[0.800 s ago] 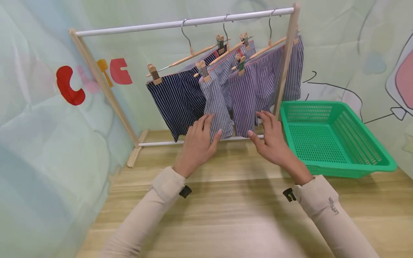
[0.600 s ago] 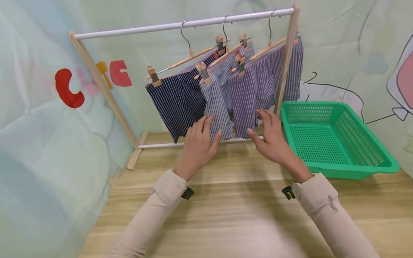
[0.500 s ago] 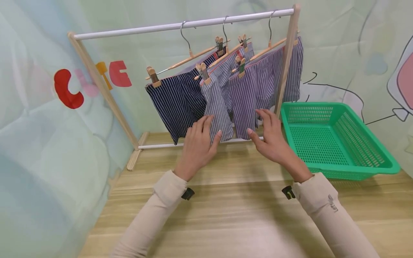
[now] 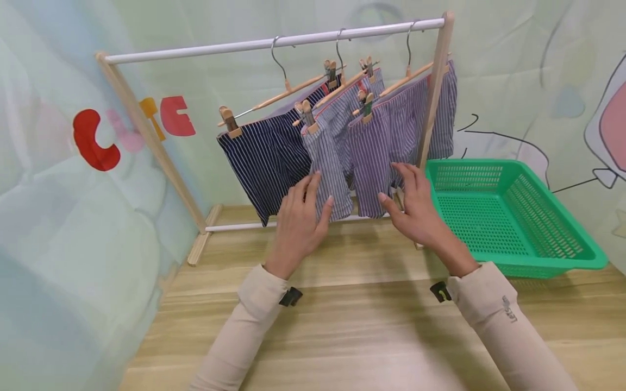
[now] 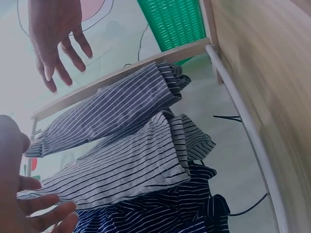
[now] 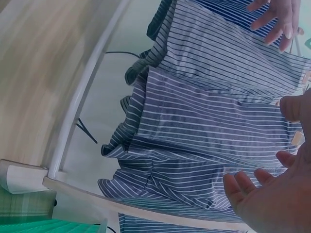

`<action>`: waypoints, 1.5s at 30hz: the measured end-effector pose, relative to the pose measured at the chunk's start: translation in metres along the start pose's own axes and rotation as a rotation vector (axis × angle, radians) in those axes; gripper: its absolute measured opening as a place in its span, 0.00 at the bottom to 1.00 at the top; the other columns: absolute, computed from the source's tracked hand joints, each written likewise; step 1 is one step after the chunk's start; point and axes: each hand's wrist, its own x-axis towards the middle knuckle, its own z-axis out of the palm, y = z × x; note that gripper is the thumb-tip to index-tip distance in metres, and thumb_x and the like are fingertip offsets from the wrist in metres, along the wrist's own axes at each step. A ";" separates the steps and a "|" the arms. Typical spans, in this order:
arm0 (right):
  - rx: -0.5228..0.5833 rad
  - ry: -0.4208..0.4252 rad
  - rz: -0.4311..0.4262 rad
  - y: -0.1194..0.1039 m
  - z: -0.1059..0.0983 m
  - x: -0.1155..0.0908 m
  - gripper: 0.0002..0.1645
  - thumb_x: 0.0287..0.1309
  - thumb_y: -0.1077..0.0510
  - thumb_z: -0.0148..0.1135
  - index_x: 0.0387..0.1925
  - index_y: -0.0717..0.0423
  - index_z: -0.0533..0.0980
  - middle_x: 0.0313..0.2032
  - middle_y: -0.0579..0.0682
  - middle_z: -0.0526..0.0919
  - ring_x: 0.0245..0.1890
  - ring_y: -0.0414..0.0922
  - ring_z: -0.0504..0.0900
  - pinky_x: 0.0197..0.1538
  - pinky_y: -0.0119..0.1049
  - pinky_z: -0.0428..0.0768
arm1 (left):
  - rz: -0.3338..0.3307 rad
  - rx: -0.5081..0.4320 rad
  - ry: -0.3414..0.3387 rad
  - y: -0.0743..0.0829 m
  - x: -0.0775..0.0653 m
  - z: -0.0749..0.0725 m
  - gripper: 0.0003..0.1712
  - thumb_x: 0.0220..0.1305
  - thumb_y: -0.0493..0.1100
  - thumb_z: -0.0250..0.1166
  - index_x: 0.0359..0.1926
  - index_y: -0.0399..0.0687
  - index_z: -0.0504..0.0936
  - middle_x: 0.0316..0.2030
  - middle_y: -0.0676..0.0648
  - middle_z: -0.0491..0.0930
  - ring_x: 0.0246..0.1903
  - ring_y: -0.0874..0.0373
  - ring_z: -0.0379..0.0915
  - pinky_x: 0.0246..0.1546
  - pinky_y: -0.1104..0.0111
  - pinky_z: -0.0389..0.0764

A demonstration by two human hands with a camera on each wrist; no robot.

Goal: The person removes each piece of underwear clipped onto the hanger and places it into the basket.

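Three pairs of striped shorts hang by clips from hangers on a small clothes rack. Navy shorts are at the left, light grey shorts in the middle and purple-grey shorts at the right. My left hand is in front of the navy and grey shorts, fingers spread and holding nothing. Before the purple-grey shorts is my right hand, its fingers extended and thumb apart, likewise holding nothing. In the right wrist view, the right hand is palm toward the purple-grey cloth.
A green plastic basket stands on the wooden table to the right, beside the rack's right post. Behind the rack hangs a pale printed backdrop with red letters. The rack's lower bar runs close above the table.
The rack, shorts and basket appear slightly lower in the head view. My hands keep nearly the same pose before the shorts, the right hand having shifted a little to the right.
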 end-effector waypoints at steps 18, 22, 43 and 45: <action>0.012 0.060 -0.019 -0.003 -0.005 0.036 0.41 0.64 0.47 0.52 0.70 0.58 0.47 0.62 0.70 0.49 0.65 0.59 0.44 0.61 0.67 0.50 | -0.067 -0.060 0.058 0.002 -0.002 0.008 0.28 0.69 0.52 0.49 0.62 0.39 0.67 0.50 0.37 0.75 0.47 0.46 0.71 0.41 0.53 0.76; -0.002 0.072 -0.018 -0.006 -0.007 0.044 0.42 0.63 0.47 0.53 0.70 0.57 0.47 0.61 0.69 0.50 0.64 0.59 0.45 0.61 0.66 0.50 | -0.060 -0.063 0.038 0.002 -0.003 0.009 0.28 0.69 0.52 0.49 0.62 0.38 0.68 0.50 0.37 0.75 0.47 0.47 0.72 0.42 0.53 0.77; -0.045 0.065 0.006 -0.021 -0.019 0.087 0.49 0.59 0.49 0.58 0.72 0.49 0.41 0.60 0.65 0.48 0.61 0.58 0.47 0.61 0.61 0.54 | -0.080 -0.129 0.022 0.000 -0.007 0.007 0.26 0.69 0.51 0.49 0.59 0.37 0.70 0.41 0.42 0.77 0.24 0.58 0.68 0.16 0.63 0.73; -0.043 0.064 0.011 -0.022 -0.021 0.090 0.49 0.59 0.49 0.59 0.72 0.47 0.41 0.60 0.65 0.48 0.60 0.58 0.46 0.60 0.62 0.55 | -0.087 -0.137 0.020 0.000 -0.007 0.006 0.26 0.69 0.51 0.49 0.59 0.37 0.69 0.41 0.42 0.77 0.22 0.60 0.66 0.14 0.65 0.71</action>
